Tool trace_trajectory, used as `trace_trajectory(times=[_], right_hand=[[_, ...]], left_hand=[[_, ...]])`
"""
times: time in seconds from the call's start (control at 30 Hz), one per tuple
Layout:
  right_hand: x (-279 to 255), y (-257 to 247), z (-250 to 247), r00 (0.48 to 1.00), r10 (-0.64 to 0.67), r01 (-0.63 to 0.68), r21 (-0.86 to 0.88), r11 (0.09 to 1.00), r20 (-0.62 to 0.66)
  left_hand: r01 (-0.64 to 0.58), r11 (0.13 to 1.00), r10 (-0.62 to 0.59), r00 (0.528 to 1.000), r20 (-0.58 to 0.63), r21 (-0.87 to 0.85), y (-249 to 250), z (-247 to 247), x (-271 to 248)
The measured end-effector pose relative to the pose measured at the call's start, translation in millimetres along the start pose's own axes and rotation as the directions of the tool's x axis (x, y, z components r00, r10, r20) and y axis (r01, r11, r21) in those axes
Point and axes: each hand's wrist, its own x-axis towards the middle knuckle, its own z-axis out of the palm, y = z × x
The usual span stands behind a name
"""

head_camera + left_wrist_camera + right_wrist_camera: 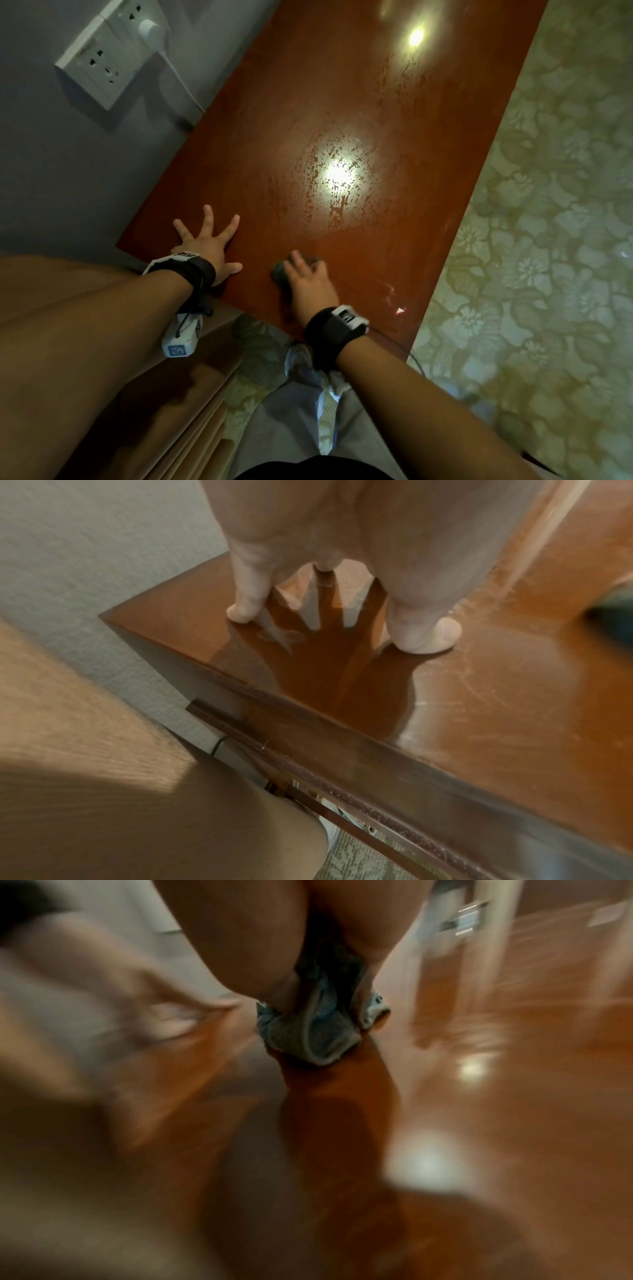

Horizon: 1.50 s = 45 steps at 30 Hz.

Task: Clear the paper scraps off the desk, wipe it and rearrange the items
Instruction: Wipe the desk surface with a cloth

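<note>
While left hand [209,250] lies spread flat on desk [342,102], right hand [310,284] clutches wadded cloth [279,270] just beside it

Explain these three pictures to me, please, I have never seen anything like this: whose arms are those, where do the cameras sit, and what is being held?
There is no machine here: a person works with two bare hands and wears three cameras. The wide overview comes from a camera on the head, looking down. The other two come from the wrist cameras, each looking along its own hand.

The surface is a glossy reddish-brown desk, set against a grey wall with a wall socket. The left hand lies flat near the desk's corner, fingers spread, holding nothing. The right hand holds a bunched grey-blue cloth against the desk. Its wrist picture is blurred, which suggests the hand is moving, probably wiping. Pale streaks show on the desk top around the lamp reflection.
</note>
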Motion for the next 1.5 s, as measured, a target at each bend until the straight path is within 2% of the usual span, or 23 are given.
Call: trace_trajectory(times=[0.1,0.27,0.33,0.4,0.5,0.6,0.7,0.77,0.9,1.0,1.07,1.17,1.33,1.5], right_hand=[[-4,-17,13,0.992,-0.085,0.09,-0.058,0.994,0.088],[-2,12,-1,0.991,-0.123,0.128,-0.08,0.989,0.055],[1,44,-12,0.997,-0.046,0.044,-0.021,0.999,-0.065],[3,88,-28,0.981,0.075,-0.069,0.04,0.997,-0.181],[-2,164,-55,0.925,0.275,-0.259,0.093,0.961,-0.263],[-4,203,-63,0.898,0.322,-0.324,0.044,0.945,-0.301],[-5,183,-54,0.895,0.367,-0.379,0.001,0.925,-0.255],[-13,156,-45,0.913,0.341,-0.346,0.019,0.938,-0.225],[-41,99,-1,0.983,0.149,-0.149,0.012,0.989,-0.107],[-58,65,30,1.0,-0.017,0.018,-0.072,0.997,0.015],[-60,62,34,0.996,-0.072,0.079,-0.122,0.989,0.059],[-52,79,20,0.992,-0.124,0.128,-0.14,0.982,0.037],[-18,131,-35,0.987,0.061,-0.066,-0.025,0.998,-0.151],[13,201,-84,0.934,0.233,-0.239,0.012,0.971,-0.271]], left_hand=[[0.003,1.0,-0.003,1.0,-0.003,0.017,1,0,-1],[0.004,1.0,-0.004,1.0,-0.002,0.022,1,-2,-5],[0.002,1.0,-0.002,1.0,0.001,0.022,2,-3,-6],[0.005,1.0,-0.005,1.0,0.005,0.021,1,-4,-7],[-0.007,1.0,0.007,1.0,-0.001,0.014,1,-3,-6],[-0.007,1.0,0.007,1.0,-0.003,0.016,-1,-2,-5],[-0.009,1.0,0.009,1.0,-0.008,0.021,-1,-2,-5],[-0.01,1.0,0.01,1.0,-0.011,0.02,-1,-3,-5],[-0.005,1.0,0.005,1.0,-0.007,0.019,-1,-3,-5],[-0.007,1.0,0.008,1.0,-0.002,0.016,0,-3,-6],[-0.009,1.0,0.009,1.0,0.002,0.013,-1,-3,-6],[-0.01,1.0,0.01,1.0,0.005,0.004,0,-3,-7],[-0.004,1.0,0.004,1.0,0.008,-0.004,1,-2,-7],[0.002,1.0,-0.002,1.0,0.0,-0.022,2,-1,-5]])
